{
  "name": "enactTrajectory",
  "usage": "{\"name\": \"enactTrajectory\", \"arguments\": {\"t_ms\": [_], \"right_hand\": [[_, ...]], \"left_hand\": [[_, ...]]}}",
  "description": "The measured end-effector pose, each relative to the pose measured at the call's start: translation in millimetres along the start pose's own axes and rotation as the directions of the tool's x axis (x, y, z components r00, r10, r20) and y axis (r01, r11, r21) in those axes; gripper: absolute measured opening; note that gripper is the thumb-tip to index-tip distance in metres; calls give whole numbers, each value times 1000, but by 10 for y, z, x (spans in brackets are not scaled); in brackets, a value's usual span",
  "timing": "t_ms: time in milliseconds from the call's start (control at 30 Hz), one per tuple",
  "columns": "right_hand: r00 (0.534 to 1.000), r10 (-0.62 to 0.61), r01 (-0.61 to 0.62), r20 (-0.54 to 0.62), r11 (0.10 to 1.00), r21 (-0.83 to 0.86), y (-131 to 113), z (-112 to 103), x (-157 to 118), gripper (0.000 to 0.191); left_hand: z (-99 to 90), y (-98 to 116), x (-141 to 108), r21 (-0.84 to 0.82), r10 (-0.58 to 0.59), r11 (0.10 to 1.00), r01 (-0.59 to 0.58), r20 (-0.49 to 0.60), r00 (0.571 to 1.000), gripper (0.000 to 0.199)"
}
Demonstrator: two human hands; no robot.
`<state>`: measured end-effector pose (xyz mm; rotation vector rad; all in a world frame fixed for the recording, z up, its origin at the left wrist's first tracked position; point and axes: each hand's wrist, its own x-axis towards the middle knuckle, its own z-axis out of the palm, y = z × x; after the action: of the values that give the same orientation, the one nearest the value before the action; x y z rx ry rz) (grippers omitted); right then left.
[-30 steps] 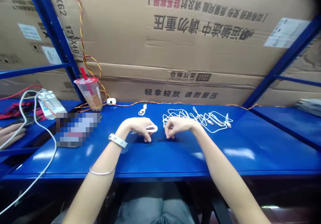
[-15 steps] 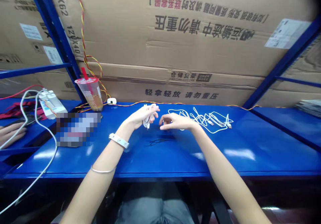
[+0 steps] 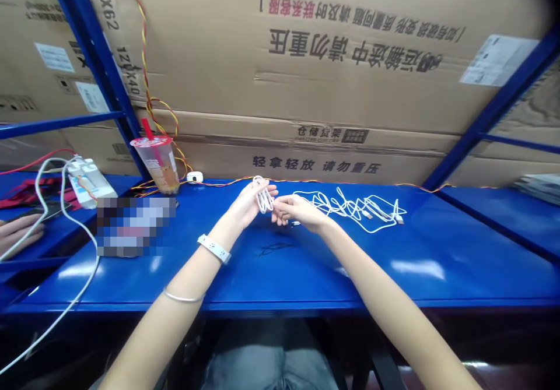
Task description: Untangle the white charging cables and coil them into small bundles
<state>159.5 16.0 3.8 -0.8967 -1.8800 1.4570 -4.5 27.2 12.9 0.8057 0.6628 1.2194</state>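
**small white cable coil (image 3: 263,201) held up over a blue steel counter (image 3: 437,285)**

nearest, below the counter's front edge, a lap in grey trousers (image 3: 266,361) shows in the dark. two bare forearms reach forward from it; a white segmented wristband (image 3: 214,248) and a thin silver bangle (image 3: 182,297) sit on the left arm. the left hand (image 3: 247,206) is closed on the small white cable coil, its fingertips pinching the bunched loops, which stand upright, probably so that they stay gathered. the right hand (image 3: 300,213) reaches in from the right of the coil, fingers (image 3: 277,215) bent and just beside its lower end. whether they grip a strand, i cannot tell.

just right of the coil, a loose tangle of white cable (image 3: 350,206) lies on the glossy counter, and a thin black scribbled mark (image 3: 275,249) sits just nearer the person than the coil. left of the coil stand a pixelated, unreadable object (image 3: 135,227) and a plastic tea cup with a red straw (image 3: 156,162). far left of it, a co-worker's hand (image 3: 17,232) rests at the counter's edge. beyond the coil, a twisted orange-and-yellow wire (image 3: 227,181) runs along the counter's back edge, before large brown cardboard cartons (image 3: 306,110) held in a blue steel shelf frame (image 3: 94,69).
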Motion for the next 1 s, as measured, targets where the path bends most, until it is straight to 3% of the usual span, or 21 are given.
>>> {"name": "enactTrajectory", "arguments": {"t_ms": [67,167,267,400,533,700,867,1000], "right_hand": [[998,1,-3,60,999,33,-14,11,-11,46],[995,5,-8,101,1000,25,-11,47,-8,50],[999,-49,49,10,999,-18,6,92,13,44],[993,-107,111,-45,990,82,2,159,35,34],[984,-131,151,-117,973,176,-1,230,54,33],[985,-97,118,-144,983,144,12,313,66,35],[982,-76,101,-172,985,143,10,333,61,31],[986,-50,78,-158,981,178,-17,252,55,28]], "left_hand": [[8,1,-5,-36,-21,999,21,-15,1000,13],[30,14,-22,-118,-66,990,75,79,995,8],[39,36,-30,-147,-53,987,70,115,992,8],[20,68,-25,-179,33,984,-24,49,998,14],[-13,60,-26,-92,-1,996,15,147,989,29],[-13,-31,-17,-8,-55,998,59,254,966,40],[-4,-101,7,35,-76,997,69,246,966,42],[-17,-109,34,-33,-76,996,86,223,972,36]]}}
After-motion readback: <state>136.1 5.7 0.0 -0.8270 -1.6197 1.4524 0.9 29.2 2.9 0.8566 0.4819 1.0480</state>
